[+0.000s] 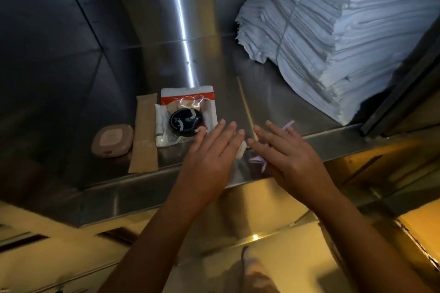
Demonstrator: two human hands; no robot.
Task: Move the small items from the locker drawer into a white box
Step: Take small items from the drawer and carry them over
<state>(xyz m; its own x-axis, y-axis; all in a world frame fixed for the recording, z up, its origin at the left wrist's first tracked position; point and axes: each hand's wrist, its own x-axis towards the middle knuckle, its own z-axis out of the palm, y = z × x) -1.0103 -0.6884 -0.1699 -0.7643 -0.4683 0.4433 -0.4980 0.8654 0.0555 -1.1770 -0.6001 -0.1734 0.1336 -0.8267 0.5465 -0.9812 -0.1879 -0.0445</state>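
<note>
Inside the steel locker compartment (273,93) lie several small items: a pink rounded case (112,140) at the left, a tan paper sleeve (144,133), and a red-and-white packet (190,100) with a black round tin (186,121) on top. A thin wooden stick (246,107) lies toward the middle. My left hand (209,150) hovers flat, fingers apart, just right of the tin. My right hand (285,150) is spread over some purple plastic pieces (258,162), partly hiding them. A small white thing (241,150) shows between my hands. No white box is in view.
A tall bound stack of white folded cloths (333,38) fills the right back of the compartment. The steel front lip (147,188) runs below my hands. A cardboard box edge (419,240) shows at the lower right.
</note>
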